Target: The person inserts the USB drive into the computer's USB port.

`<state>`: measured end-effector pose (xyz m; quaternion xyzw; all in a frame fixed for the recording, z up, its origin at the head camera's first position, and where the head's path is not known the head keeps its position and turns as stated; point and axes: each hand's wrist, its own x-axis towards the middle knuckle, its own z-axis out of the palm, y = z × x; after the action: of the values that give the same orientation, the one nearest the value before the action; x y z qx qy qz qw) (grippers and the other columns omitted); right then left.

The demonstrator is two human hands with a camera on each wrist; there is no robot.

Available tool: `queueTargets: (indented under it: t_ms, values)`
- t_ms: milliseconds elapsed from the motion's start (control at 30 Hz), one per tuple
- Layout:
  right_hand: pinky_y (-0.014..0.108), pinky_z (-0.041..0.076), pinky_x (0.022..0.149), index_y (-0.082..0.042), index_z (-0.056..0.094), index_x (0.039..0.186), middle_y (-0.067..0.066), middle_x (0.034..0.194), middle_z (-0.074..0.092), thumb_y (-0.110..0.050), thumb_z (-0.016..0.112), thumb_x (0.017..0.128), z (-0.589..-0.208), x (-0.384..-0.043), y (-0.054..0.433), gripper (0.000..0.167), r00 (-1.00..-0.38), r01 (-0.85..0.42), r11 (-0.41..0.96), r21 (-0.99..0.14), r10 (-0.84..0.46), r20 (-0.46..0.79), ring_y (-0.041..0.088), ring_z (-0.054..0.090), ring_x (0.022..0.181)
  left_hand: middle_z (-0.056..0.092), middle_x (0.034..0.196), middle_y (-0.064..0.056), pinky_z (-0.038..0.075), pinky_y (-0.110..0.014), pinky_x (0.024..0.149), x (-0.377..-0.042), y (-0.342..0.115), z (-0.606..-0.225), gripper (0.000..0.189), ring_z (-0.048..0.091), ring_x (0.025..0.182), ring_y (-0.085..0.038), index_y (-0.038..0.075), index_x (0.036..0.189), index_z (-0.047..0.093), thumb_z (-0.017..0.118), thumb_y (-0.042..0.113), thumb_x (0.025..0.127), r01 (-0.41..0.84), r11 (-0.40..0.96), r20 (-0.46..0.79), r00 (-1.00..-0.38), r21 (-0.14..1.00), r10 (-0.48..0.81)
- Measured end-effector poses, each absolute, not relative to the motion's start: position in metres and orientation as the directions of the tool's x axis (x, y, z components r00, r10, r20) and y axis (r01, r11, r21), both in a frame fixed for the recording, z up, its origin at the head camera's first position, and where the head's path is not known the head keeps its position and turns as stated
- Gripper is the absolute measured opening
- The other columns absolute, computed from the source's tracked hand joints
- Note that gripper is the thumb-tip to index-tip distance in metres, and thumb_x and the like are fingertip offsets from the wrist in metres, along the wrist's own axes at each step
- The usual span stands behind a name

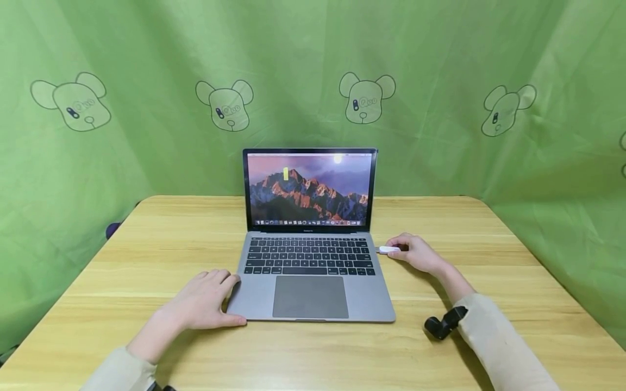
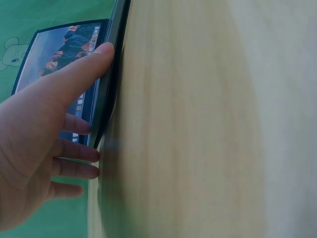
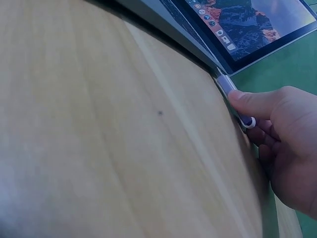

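A grey laptop (image 1: 310, 297) lies with its lid raised, its screen (image 1: 309, 190) lit with a mountain picture. My left hand (image 1: 205, 301) rests at its front left corner, thumb against the front edge and straight fingers along the left side. In the left wrist view, the thumb (image 2: 86, 69) touches that edge. My right hand (image 1: 415, 253) pinches a white-and-purple USB flash drive (image 1: 389, 250) between thumb and fingers beside the laptop's right side. The drive's metal plug points at that side, right at the edge; in the right wrist view, a rounded loop (image 3: 251, 123) shows at its other end.
The laptop stands on a light wooden table (image 1: 342, 355). Green curtains (image 1: 298, 49) with mouse-head drawings hang behind and at both sides. A black device (image 1: 444, 323) is strapped at the right sleeve (image 1: 499, 342).
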<state>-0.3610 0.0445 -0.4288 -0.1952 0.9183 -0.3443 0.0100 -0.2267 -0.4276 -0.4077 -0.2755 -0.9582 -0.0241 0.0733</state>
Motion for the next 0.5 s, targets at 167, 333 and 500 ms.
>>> queueTargets:
  t_ms: [167, 333, 500]
  values:
    - [0.035, 0.041, 0.076, 0.001, 0.065, 0.105, 0.012, 0.096, 0.060, -0.011, 0.063, 0.088, -0.4296, -0.3609, 0.0428, 0.021, -0.923, -0.360, 0.691, -0.627, -0.362, 0.130, 0.024, 0.050, 0.086, 0.056, 0.100, -0.006, 0.044, -0.045, 0.087, -0.2261, -0.4274, -0.4067, 0.089, 0.053, 0.094, -0.024, 0.003, 0.117, 0.055, 0.054, 0.077, 0.068, 0.534, 0.845, 0.154, -0.836, 0.008, 0.527]
    - [0.036, 0.040, 0.075, 0.001, 0.065, 0.105, 0.012, 0.097, 0.060, -0.013, 0.063, 0.088, -0.4290, -0.3615, 0.0426, 0.022, -0.924, -0.357, 0.692, -0.628, -0.361, 0.127, 0.023, 0.049, 0.086, 0.056, 0.100, -0.006, 0.044, -0.044, 0.087, -0.2259, -0.4271, -0.4063, 0.089, 0.053, 0.093, -0.023, 0.003, 0.117, 0.055, 0.054, 0.077, 0.068, 0.533, 0.846, 0.152, -0.837, 0.007, 0.526]
    - [0.035, 0.041, 0.076, 0.001, 0.065, 0.106, 0.012, 0.098, 0.060, -0.012, 0.062, 0.088, -0.4291, -0.3617, 0.0434, 0.022, -0.926, -0.345, 0.692, -0.634, -0.361, 0.109, 0.023, 0.049, 0.086, 0.056, 0.102, -0.006, 0.044, -0.044, 0.087, -0.2260, -0.4270, -0.4065, 0.089, 0.053, 0.095, -0.023, 0.003, 0.118, 0.055, 0.054, 0.077, 0.068, 0.532, 0.847, 0.148, -0.838, 0.006, 0.526]
